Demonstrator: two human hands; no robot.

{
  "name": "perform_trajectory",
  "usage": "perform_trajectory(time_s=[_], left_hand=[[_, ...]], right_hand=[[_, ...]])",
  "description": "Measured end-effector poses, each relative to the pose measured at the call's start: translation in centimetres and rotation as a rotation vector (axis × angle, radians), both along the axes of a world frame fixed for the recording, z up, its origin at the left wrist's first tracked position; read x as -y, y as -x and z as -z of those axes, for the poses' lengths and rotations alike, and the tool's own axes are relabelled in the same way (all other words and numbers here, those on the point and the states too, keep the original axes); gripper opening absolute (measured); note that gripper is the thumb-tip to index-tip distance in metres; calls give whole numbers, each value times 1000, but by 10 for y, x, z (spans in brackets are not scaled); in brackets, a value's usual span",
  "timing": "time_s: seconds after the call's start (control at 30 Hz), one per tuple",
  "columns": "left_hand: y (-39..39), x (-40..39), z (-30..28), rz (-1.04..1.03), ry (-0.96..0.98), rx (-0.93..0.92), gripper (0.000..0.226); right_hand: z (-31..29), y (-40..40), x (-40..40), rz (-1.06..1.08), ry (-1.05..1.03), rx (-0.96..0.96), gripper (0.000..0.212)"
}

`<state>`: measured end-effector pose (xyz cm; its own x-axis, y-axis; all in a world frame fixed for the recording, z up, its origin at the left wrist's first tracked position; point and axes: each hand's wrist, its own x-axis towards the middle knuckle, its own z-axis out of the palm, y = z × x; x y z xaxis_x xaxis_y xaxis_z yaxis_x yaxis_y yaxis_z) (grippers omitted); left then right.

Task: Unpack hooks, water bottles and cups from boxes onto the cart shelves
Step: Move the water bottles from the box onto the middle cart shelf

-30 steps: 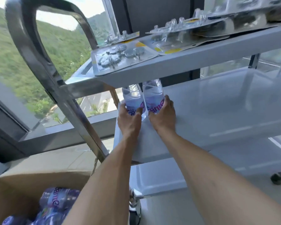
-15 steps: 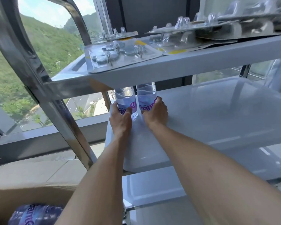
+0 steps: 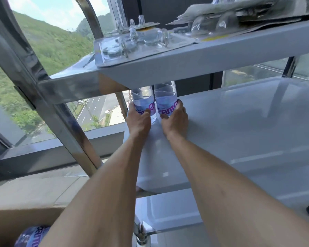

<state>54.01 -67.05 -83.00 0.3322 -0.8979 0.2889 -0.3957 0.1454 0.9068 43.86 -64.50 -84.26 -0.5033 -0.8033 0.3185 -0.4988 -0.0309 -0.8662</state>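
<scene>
1. Nearest, at the lower left, a cardboard box (image 3: 12, 221) holds more wrapped water bottles (image 3: 31, 236), so unpacking seems far from done.
2. Both forearms stretch forward from there over the cart's bottom shelf (image 3: 177, 218) to the far left corner of the middle shelf (image 3: 239, 132).
3. The left hand (image 3: 138, 120) curls round the left bottle (image 3: 144, 102), thumb across the label; the right hand (image 3: 175, 120) wraps the right bottle (image 3: 165, 98) likewise.
4. Both bottles stand upright side by side, about touching, their tops hidden behind the edge of the top shelf (image 3: 185, 59).
5. The step in hand looks like setting this pair down; next both grips should loosen and the arms draw back to the box without tipping either bottle.
6. Farthest, packs of hooks (image 3: 132, 45) lie on the top shelf.
</scene>
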Motion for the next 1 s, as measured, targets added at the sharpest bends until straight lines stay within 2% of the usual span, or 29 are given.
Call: perform_trajectory(time_s=[0.23, 0.4, 0.5, 0.7, 0.8, 1.0], left_hand=[[0, 19, 11, -37, 57, 100, 39], [-2, 21, 13, -56, 83, 113, 28], [-2, 20, 16, -55, 52, 77, 27], [-1, 20, 17, -86, 30, 59, 27], [0, 20, 16, -114, 29, 51, 29], [4, 24, 13, -195, -28, 64, 33]], right_hand=[[-1, 1, 6, 29, -36, -13, 74], [-6, -7, 11, 72, -94, -15, 52], [-15, -11, 24, 76, -133, -16, 46], [-2, -3, 28, 1, -92, -117, 60], [3, -3, 26, 53, -64, -159, 67], [3, 0, 31, 105, -71, -92, 62]])
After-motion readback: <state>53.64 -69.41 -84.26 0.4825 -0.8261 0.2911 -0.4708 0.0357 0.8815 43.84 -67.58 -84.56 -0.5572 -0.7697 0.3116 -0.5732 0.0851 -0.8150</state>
